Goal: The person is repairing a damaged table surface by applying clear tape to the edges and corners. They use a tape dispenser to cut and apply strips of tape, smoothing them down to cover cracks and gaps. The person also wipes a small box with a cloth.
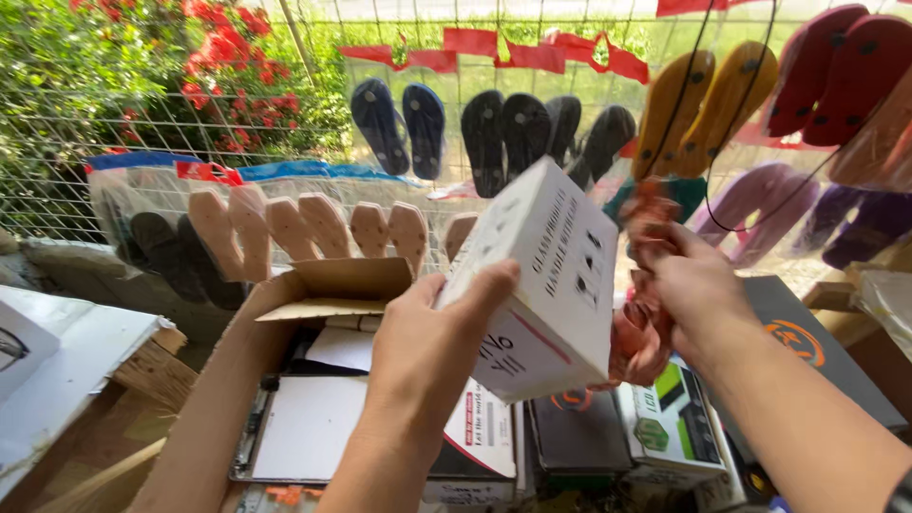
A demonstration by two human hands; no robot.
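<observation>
Holding a white box (546,285) up over an open cardboard carton (285,313).
Left hand (427,347) grips its tilted, black-lettered side; right hand (689,285) is closed on orange plastic wrap (638,332) beside it.

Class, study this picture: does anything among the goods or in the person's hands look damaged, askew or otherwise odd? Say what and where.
Nothing looks damaged or spilled. The left hand holds a white box tilted in mid-air, while the right hand grips crumpled orange plastic wrapping. The cardboard carton below stands open, its flap bent outward.
</observation>
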